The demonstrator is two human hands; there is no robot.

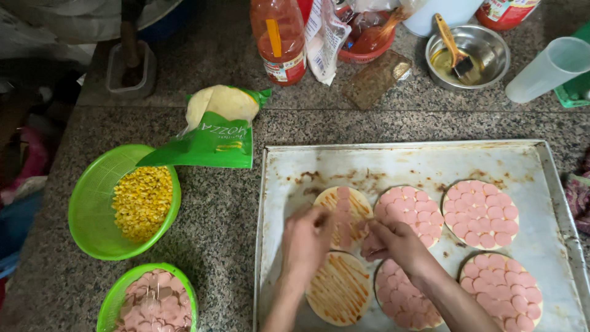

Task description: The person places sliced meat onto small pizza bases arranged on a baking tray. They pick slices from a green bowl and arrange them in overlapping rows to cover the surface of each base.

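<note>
On a metal baking tray (418, 163) lie several small round pizza bases. Several of them (480, 213) are covered with pink sausage slices. The upper left base (342, 212) has sauce stripes and a column of slices down its middle. The lower left base (339, 288) has only sauce stripes. My left hand (305, 238) rests on the edge of the upper left base, fingers pinched over it. My right hand (393, 243) holds several pink sausage slices (371, 246) just right of that base.
A green basket of corn kernels (142, 201) and a green basket of sausage slices (155, 302) stand left of the tray. A green cheese bag (218, 126) lies above them. At the back are a red sauce bottle (279, 38), a steel bowl with a brush (468, 56) and a plastic cup (549, 67).
</note>
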